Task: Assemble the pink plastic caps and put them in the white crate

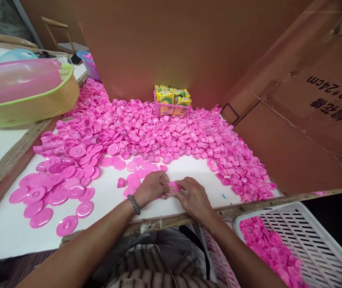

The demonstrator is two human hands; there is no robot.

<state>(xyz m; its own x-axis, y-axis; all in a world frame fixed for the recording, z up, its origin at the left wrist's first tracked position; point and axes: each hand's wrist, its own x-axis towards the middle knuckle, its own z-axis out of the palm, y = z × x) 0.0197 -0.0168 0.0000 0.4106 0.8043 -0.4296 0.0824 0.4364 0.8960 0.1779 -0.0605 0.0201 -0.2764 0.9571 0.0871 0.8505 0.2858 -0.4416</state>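
Note:
Just above the table's near edge, my two hands are close together. A small pink toy cup (174,186) shows between them, partly covered by fingers. My right hand (195,199) pinches it between thumb and fingers. My left hand (154,187), with a beaded bracelet at the wrist, has its fingertips pressed together beside the cup; what they hold is hidden. Close to the left hand lie flat pink saucers (133,181) and one loose pink cup (121,183). More saucers (58,196) spread over the white table to the left.
A large heap of pink cups (165,134) curves around the work area. In it stands a pink basket (171,111) with yellow boxes (167,97). Cardboard (147,48) walls the back and right. A green basket (39,105) sits left; a white crate (305,228) of pink pieces stands lower right.

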